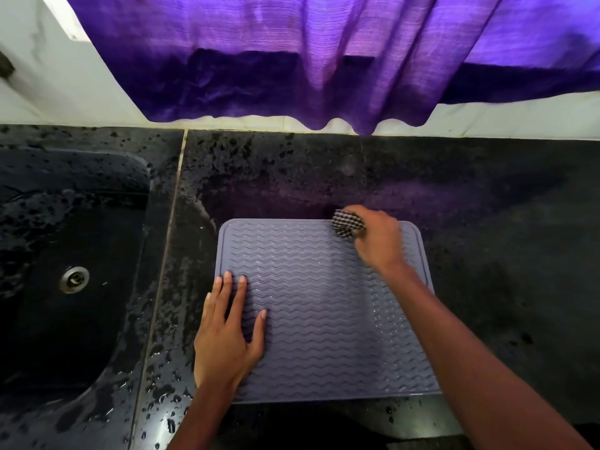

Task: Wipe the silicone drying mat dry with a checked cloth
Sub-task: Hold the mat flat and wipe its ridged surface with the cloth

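A grey-lilac silicone drying mat (311,287) with wavy ridges lies flat on the black stone counter, in front of me. My right hand (376,238) is closed around a bunched black-and-white checked cloth (347,224), pressing it on the mat's far right corner. My left hand (227,332) rests flat, fingers spread, on the mat's left edge, holding nothing. Small water beads glint along the ridges on the mat's right side.
A black sink (65,254) with a metal drain (74,279) lies to the left. Water drops speckle the counter (487,254) around the sink and behind the mat. A purple curtain (324,60) hangs over the white wall at the back.
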The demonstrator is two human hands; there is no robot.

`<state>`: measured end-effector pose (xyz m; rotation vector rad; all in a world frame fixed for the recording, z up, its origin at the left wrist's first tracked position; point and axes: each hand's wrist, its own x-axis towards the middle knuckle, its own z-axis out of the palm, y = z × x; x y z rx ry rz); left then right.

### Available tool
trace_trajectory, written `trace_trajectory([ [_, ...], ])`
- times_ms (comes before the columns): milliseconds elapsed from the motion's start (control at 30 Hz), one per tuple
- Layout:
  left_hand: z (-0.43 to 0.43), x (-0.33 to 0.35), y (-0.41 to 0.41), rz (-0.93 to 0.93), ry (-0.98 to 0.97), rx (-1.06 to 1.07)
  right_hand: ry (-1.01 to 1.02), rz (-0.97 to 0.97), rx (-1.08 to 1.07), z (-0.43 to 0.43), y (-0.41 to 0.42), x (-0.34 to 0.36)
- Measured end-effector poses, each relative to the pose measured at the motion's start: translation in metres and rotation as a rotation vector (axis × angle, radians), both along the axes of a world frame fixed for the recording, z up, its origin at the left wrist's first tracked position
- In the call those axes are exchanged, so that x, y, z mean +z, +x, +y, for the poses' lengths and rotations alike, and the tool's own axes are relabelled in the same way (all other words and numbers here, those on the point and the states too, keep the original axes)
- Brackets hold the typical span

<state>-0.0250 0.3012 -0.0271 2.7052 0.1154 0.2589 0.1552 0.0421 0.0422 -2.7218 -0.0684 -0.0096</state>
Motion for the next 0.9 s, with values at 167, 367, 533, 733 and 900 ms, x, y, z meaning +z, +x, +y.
trace_trajectory([
  [167,0.0,-0.001,0.0,-0.004,-0.002,-0.002,-0.016,0.034,0.18,0.066,0.004,-0.002],
  [367,0.0,0.0,0.0,0.002,0.008,0.0,0.445,0.096,0.115,0.066,0.017,0.013],
  [533,-0.001,-0.001,0.0,-0.004,0.004,0.005,0.11,-0.033,-0.026,-0.014,0.021,0.027],
  [733,0.0,0.0,0.0,0.013,-0.002,0.007,-0.094,0.081,-0.053,-0.029,0.0,0.009],
  [900,0.0,-0.001,0.001,0.016,-0.005,-0.005,-0.076,0.003,-0.038,-0.005,0.001,0.001],
])
